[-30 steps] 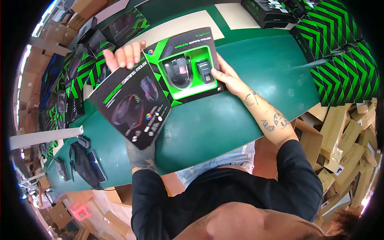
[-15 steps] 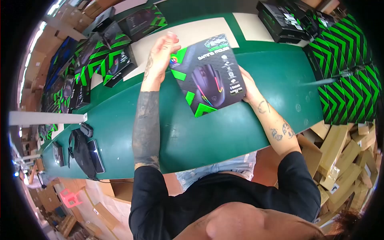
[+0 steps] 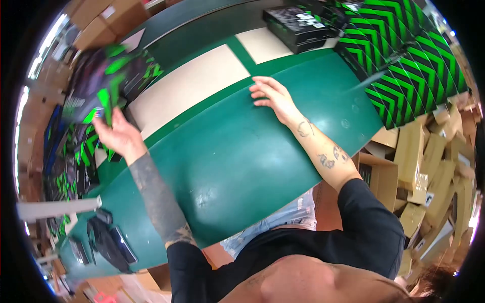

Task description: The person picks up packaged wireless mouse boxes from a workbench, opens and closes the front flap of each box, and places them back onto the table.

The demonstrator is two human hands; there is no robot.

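Left hand looks to be pinching the near edge of a black-green box, motion-blurred, over the piled boxes beyond that hand; right hand is empty, fingers loosely spread above the green tabletop. Risk: the one-handed edge grip could let the box tip or slip, or its corner could catch the uneven pile and slide boxes. Held box's print smeared; white label on black carton past right hand unreadable; no brand legible.
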